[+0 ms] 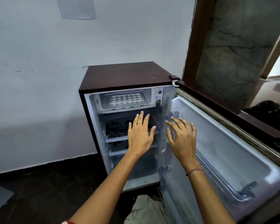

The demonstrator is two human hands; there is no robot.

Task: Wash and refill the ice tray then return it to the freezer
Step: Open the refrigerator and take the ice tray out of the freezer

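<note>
Beige cloth (145, 209) lies nearest, below the open fridge door (225, 143). Above it both hands are spread flat and grasp nothing: the left hand (140, 135) before the patterned shelves (116, 131), the right hand (183, 139) near the hinge side. The white ice tray (127, 98) sits in the freezer compartment (128, 109) at the top. Whether it has been washed and refilled I cannot tell, so the task is either unstarted or nearly done. Around it are a dark floor (39, 191) and a pale wall (39, 94), with a doorway (233, 54) to the right.

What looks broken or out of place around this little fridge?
At the top right corner of the fridge, the hinge cover looks lifted and chipped, exposing pale metal. The ice tray lies level in the freezer compartment; left hand and right hand hover open.
</note>
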